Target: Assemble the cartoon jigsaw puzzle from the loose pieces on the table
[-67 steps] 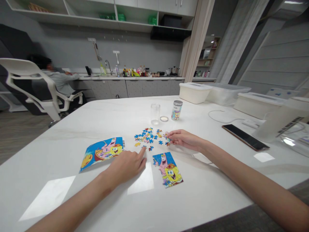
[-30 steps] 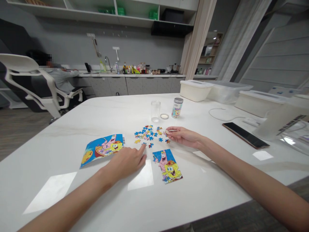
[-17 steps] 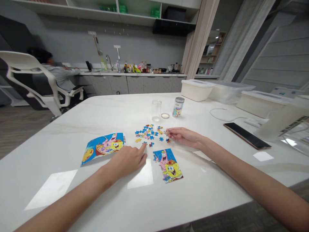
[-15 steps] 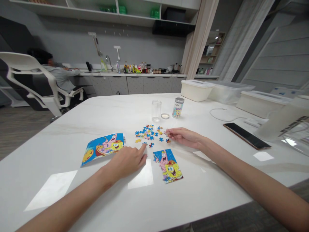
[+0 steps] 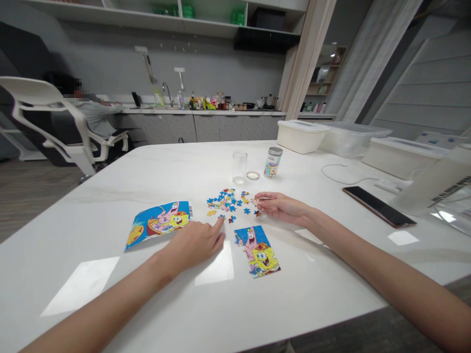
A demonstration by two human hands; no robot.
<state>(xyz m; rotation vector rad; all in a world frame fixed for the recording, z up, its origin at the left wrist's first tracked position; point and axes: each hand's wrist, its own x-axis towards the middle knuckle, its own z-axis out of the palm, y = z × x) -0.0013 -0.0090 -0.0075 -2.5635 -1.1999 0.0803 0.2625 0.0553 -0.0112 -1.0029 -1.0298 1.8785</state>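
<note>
My left hand [image 5: 196,243] points with its index finger stretched out, the tip on or just beside a small blue puzzle piece [image 5: 222,216]. Its other fingers are curled loosely and nothing is in its grip. My right hand [image 5: 277,207] is closed in a pinch on a pale puzzle piece [image 5: 254,201] at the edge of the pile. Loose puzzle pieces [image 5: 225,200], mostly blue, lie between the hands. Nearer to me is a partly joined puzzle [image 5: 260,254] with a pink and a yellow cartoon figure. A curled picture sheet [image 5: 156,220] lies by my left hand.
Behind the pieces stand a clear jar [image 5: 239,167], its lid [image 5: 252,175] and a labelled jar [image 5: 273,163]. A phone [image 5: 379,206], a cable and storage boxes [image 5: 301,136] occupy the right of the white table [image 5: 110,181]. Another person [image 5: 97,117] sits at the far left.
Both hands stay almost where they were; the right fingers have shifted very slightly at the pile's edge. The whole view has moved a little.
</note>
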